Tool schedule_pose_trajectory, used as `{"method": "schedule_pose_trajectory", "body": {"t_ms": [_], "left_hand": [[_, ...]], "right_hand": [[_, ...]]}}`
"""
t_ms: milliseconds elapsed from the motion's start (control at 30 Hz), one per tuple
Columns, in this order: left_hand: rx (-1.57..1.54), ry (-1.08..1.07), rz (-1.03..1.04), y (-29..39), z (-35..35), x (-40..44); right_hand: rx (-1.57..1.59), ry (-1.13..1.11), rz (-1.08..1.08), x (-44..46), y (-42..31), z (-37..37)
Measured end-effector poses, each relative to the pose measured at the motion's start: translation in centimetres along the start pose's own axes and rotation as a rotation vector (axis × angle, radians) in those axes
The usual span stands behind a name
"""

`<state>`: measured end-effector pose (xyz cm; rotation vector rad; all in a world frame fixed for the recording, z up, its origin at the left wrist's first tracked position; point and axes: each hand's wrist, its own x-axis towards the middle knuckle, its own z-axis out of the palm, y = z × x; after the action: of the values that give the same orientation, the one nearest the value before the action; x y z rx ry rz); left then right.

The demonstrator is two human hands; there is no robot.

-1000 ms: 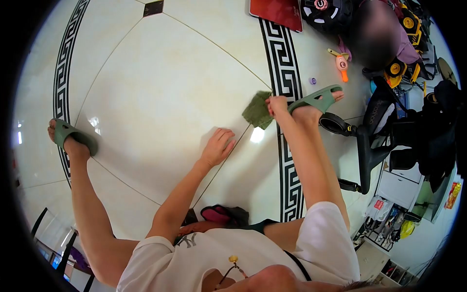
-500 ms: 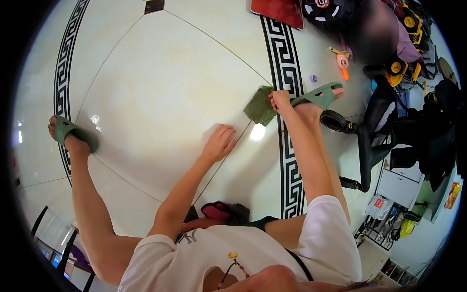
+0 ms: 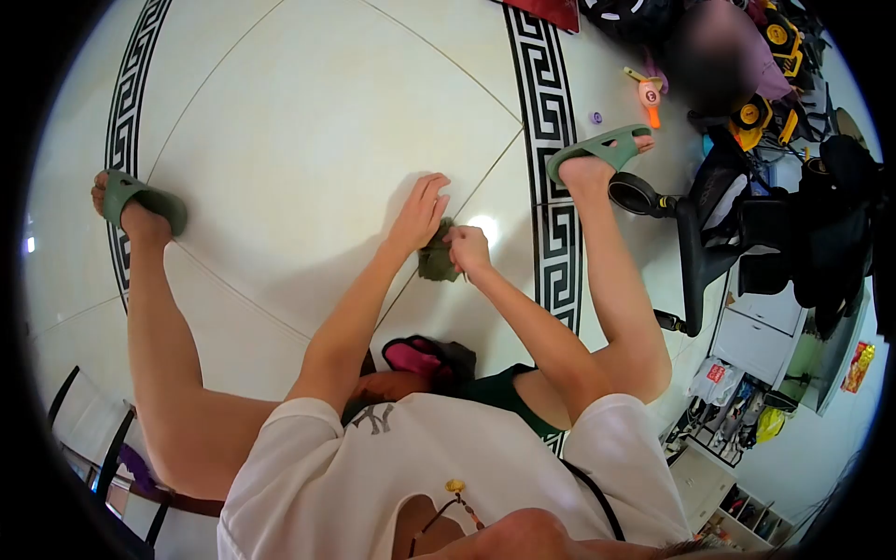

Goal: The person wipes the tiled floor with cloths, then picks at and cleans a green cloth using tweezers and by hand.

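A crumpled dark green cloth [image 3: 436, 258] lies on the pale tiled floor [image 3: 327, 121] between my legs. The fingers of my right hand [image 3: 469, 252] are closed on its right edge. My left hand [image 3: 420, 215] is just left of and above the cloth, fingers stretched out, holding nothing; whether it touches the floor I cannot tell. Part of the cloth is hidden behind the hands.
My feet in green slippers [image 3: 149, 203] are spread wide. At right stand a black wheeled chair [image 3: 695, 261] and yellow-and-black toy vehicles [image 3: 754, 121]. An orange toy [image 3: 650, 101] and a small purple cap [image 3: 595, 118] lie nearby. Another person, blurred, is at upper right.
My right hand has drawn the cloth from beside my right foot toward my body and leftward, bunching it. My left hand has moved slightly up in the view.
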<state>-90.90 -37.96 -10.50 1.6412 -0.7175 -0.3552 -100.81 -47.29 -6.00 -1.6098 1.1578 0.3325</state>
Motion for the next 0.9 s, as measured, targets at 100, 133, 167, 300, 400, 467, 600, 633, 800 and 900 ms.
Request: {"method": "schedule_pose_trajectory", "body": {"t_ms": [100,133,167,300,400,467,600,633,800,900], "left_hand": [[0.012,0.008,0.019,-0.6,-0.1,0.6],[0.011,0.011,0.015,-0.8,0.1,0.3],[0.012,0.013,0.022,-1.0,0.3,0.2],[0.086,-0.033,0.140,-1.2,0.5,0.3],[0.132,-0.078,0.189,-1.1,0.2,0.1],[0.133,-0.090,0.199,-0.8,0.0,0.3],[0.153,-0.116,0.182,-0.9,0.0,0.2],[0.161,-0.128,0.167,-1.2,0.0,0.1],[0.092,-0.100,0.119,-0.7,0.4,0.0],[0.197,-0.138,0.204,0.1,0.0,-0.4]], "right_hand": [[0.093,0.042,-0.050,-1.9,0.8,-1.2],[0.103,0.066,-0.051,-3.0,1.0,-1.7],[0.113,0.092,-0.057,-3.7,1.3,-2.3],[0.218,0.037,0.039,-3.9,3.6,-2.8],[0.251,-0.032,0.005,-2.4,3.8,-2.2],[0.249,-0.035,0.028,-1.3,3.4,-1.6],[0.258,-0.015,-0.014,0.8,2.5,-1.3],[0.284,-0.043,0.008,1.3,2.2,-1.4],[0.382,-0.203,0.162,1.3,1.4,-3.1],[0.325,-0.154,0.130,0.6,0.9,-3.4]]}}
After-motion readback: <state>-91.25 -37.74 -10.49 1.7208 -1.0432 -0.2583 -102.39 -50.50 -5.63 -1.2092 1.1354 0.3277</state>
